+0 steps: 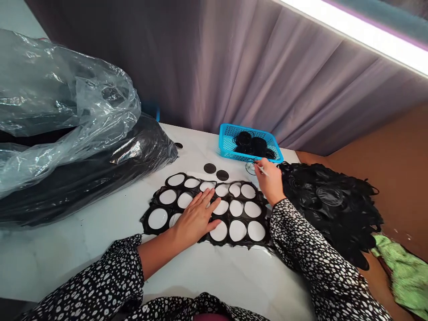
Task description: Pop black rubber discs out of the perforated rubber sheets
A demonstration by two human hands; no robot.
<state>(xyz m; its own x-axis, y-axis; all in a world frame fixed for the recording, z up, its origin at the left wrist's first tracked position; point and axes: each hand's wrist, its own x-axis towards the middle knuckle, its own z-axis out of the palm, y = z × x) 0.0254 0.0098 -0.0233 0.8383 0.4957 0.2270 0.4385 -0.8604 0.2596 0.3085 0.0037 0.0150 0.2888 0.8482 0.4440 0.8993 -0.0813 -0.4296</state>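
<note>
My left hand (pixel 196 217) lies flat, fingers spread, on a black sheet (pixel 210 213) with rows of round holes. White shows through the holes. Beyond the sheet's far right corner, my right hand (pixel 270 180) is closed around a slim white pen-like tool (pixel 263 170); its exact kind is unclear. A thin black ring (pixel 250 168) is by my right fingertips, on the table just in front of the blue basket. Whether the tool touches the ring cannot be made out. Two black discs, one left (pixel 210 168) and one right (pixel 222 174), rest behind the sheet.
A blue plastic basket (pixel 223 149) with black rings inside stands at the back of the white table (pixel 110 254). To the right is a large heap of black pieces (pixel 329 205), with a green cloth (pixel 403 267) beside it. Clear plastic bags (pixel 100 116) bulge over the left side.
</note>
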